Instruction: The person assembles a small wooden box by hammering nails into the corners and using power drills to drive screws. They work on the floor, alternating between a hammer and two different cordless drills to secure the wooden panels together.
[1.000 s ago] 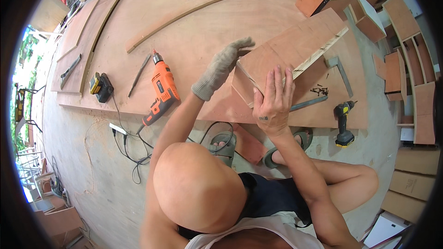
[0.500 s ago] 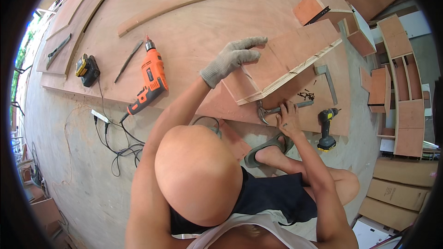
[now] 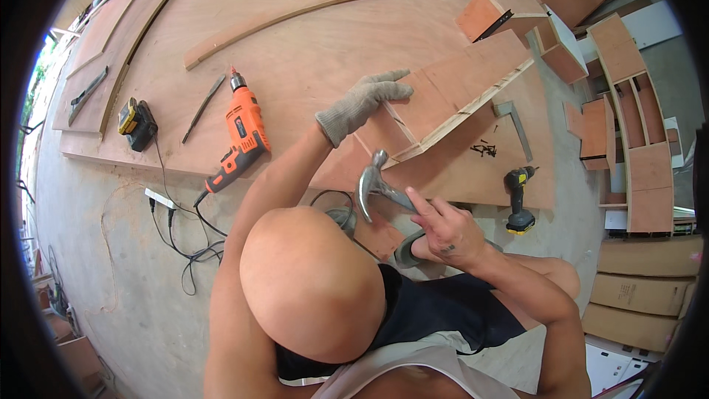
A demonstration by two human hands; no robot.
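Note:
My left hand [image 3: 362, 103], in a grey work glove, presses flat on the near end of an angled plywood panel assembly [image 3: 473, 92] that lies on a big plywood sheet [image 3: 310, 52]. My right hand [image 3: 443, 230], bare, grips the handle of a steel claw hammer [image 3: 375, 183]. The hammer's head hangs just below the panel's near corner, over the sheet's front edge. My head fills the lower middle of the view and hides part of my body.
An orange corded drill [image 3: 240, 133] lies left of my left arm, with a power strip [image 3: 159, 198] and cables on the concrete floor. A cordless drill [image 3: 517, 193], loose dark screws [image 3: 484, 149] and a metal square [image 3: 513, 124] sit to the right. Plywood boxes [image 3: 628, 103] are stacked further right.
My right hand left the panel, dropped to the floor edge and now holds the hammer, lifted toward the panel's corner. My left hand stays on the panel.

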